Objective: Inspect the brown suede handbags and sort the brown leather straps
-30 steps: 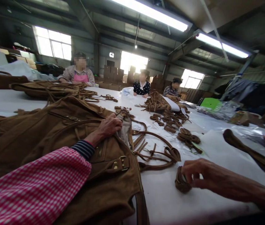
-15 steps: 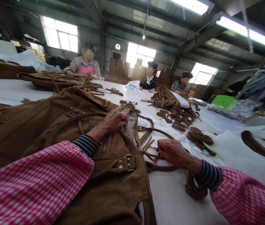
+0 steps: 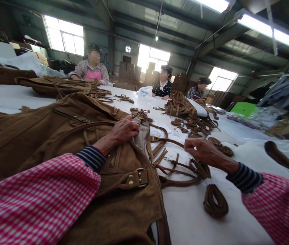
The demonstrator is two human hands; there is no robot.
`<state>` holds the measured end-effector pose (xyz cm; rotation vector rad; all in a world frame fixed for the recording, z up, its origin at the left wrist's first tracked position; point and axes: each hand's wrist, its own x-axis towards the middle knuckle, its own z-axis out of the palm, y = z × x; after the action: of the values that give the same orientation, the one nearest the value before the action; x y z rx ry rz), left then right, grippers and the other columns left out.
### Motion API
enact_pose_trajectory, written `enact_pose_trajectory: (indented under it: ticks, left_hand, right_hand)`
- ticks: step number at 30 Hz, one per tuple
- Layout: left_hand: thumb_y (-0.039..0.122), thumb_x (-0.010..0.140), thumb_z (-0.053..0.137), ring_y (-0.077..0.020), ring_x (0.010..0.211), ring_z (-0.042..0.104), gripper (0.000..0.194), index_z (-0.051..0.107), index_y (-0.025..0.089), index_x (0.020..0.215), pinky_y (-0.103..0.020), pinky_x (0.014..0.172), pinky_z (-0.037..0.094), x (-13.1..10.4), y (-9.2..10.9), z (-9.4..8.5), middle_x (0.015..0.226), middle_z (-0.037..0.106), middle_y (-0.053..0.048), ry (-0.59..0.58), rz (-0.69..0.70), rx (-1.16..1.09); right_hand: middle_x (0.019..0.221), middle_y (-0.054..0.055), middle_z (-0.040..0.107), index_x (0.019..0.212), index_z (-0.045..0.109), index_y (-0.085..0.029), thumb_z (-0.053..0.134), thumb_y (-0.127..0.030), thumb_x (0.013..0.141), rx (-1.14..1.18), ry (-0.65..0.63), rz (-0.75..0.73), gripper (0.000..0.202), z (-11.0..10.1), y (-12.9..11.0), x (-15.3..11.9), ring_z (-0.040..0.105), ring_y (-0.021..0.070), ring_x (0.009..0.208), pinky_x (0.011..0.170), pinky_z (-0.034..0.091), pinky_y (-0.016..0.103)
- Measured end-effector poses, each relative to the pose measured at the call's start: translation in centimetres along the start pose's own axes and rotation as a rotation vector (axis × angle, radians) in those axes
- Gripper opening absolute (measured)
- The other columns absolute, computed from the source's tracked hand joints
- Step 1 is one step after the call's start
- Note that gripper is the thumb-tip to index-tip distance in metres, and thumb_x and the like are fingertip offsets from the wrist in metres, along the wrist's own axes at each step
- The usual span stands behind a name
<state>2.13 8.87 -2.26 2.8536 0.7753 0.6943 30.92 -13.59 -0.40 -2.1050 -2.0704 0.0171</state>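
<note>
A large brown bag (image 3: 83, 200) with brass studs, zips and a buckled tab lies across the table in front of me. My left hand (image 3: 125, 131) is closed on the edge of its open mouth, where the grey lining (image 3: 143, 134) shows. To the right of the bag, my right hand (image 3: 197, 149) is held with curled fingers over the bag's looped handle (image 3: 171, 140). What those fingers hold, if anything, is hidden. Below it lie thin brown straps with a small metal clasp (image 3: 166, 159) and a coiled strap (image 3: 215, 202) wrapped with a white band.
Several bundled straps (image 3: 190, 124) lie on the white table (image 3: 185, 217), beyond my right hand. A heap of brown bags (image 3: 178, 105) is farther back, and another brown bag (image 3: 54, 85) is at the left. Several people sit at the far side. Clear plastic (image 3: 269, 117) lies at the right.
My right hand has moved right and slightly up, away from the clasp, uncovering the thin straps and the coiled strap. My left hand keeps its place on the bag's edge.
</note>
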Motion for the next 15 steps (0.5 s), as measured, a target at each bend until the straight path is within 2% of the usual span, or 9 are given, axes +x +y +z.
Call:
enact_pose_trajectory:
  ticks: [4, 8, 15]
  left_hand:
    - [0.028, 0.082, 0.063, -0.0212, 0.093, 0.058, 0.017, 0.078, 0.024, 0.086, -0.027, 0.075, 0.047, -0.03, -0.02, -0.03, 0.086, 0.061, -0.004, 0.004, -0.003, -0.001]
    - [0.028, 0.082, 0.064, -0.021, 0.095, 0.059, 0.016, 0.079, 0.024, 0.087, -0.027, 0.077, 0.047, 0.04, -0.25, 0.24, 0.09, 0.063, -0.003, 0.014, 0.001, -0.004]
    - [0.03, 0.084, 0.065, -0.0199, 0.094, 0.06, 0.015, 0.079, 0.025, 0.087, -0.027, 0.076, 0.046, 0.11, -0.46, 0.53, 0.091, 0.061, -0.004, 0.021, -0.006, 0.003]
  right_hand:
    - [0.078, 0.004, 0.062, 0.077, 0.059, -0.017, 0.049, -0.009, 0.094, -0.309, -0.053, -0.156, 0.022, -1.22, 0.41, 0.09, 0.049, 0.013, 0.064, 0.059, 0.025, 0.027]
    - [0.083, 0.006, 0.063, 0.083, 0.061, -0.017, 0.047, -0.002, 0.095, -0.401, -0.087, -0.291, 0.023, -1.24, 0.51, 0.18, 0.051, 0.0134, 0.069, 0.06, 0.027, 0.026]
    - [0.085, 0.008, 0.063, 0.088, 0.063, -0.016, 0.048, -0.001, 0.096, -0.512, -0.06, -0.384, 0.023, -0.87, 0.51, 0.74, 0.052, 0.0169, 0.073, 0.06, 0.028, 0.029]
